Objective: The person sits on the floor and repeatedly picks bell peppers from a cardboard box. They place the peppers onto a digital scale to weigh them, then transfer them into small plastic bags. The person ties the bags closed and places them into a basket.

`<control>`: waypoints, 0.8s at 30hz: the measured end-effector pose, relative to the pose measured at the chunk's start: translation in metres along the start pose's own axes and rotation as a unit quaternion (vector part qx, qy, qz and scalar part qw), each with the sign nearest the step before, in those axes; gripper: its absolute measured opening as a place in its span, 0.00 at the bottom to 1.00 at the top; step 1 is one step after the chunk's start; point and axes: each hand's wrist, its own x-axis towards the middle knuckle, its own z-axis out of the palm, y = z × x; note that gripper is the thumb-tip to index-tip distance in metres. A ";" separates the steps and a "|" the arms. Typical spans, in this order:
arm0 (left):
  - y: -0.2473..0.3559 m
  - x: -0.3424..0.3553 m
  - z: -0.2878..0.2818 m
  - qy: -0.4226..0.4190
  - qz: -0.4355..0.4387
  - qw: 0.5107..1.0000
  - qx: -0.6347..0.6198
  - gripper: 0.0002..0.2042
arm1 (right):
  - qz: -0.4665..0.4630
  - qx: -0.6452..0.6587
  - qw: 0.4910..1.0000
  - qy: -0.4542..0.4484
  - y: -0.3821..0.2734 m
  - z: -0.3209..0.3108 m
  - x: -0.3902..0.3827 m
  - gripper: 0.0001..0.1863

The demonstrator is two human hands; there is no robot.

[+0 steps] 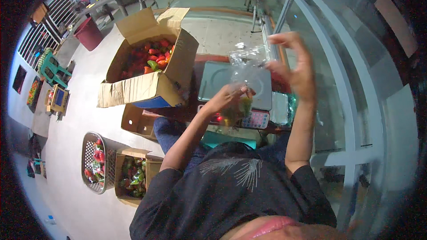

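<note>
My left hand [229, 98] is closed around the gathered part of a transparent plastic bag [242, 69]. Below the fingers hang greenish-yellow contents [244, 105], probably peppers, though blur hides their exact shape. The bag's loose top crinkles upward above a weighing scale [213, 82] with a flat grey platform and a keypad [255, 119] on its near side. To the right of the bag my right hand [296, 69] is raised, thumb and fingers curved apart, slightly blurred, with nothing visible in it.
A large open carton [178, 62] of red and green peppers stands left of the scale. Nearer are a plastic basket [84, 164] with bagged peppers and a smaller box [153, 169] of green ones. Grey metal framing [331, 31] rises at the right. A maroon bin [88, 34] stands farther back.
</note>
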 end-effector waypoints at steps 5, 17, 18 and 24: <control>-0.010 -0.009 -0.002 0.003 -0.028 1.000 0.013 0.18 | 0.214 0.036 0.947 -0.238 0.007 0.036 -0.027 0.08; -0.009 -0.027 -0.004 0.092 -0.085 0.992 -0.016 0.08 | 0.084 0.083 0.946 -0.302 0.001 -0.008 -0.023 0.21; -0.006 -0.031 -0.001 0.122 -0.050 0.991 0.011 0.09 | 0.080 0.032 0.945 -0.315 0.011 0.004 -0.036 0.22; 0.020 -0.038 -0.003 0.170 -0.045 0.983 0.050 0.12 | 0.153 -0.270 0.924 -0.223 0.032 0.012 -0.050 0.17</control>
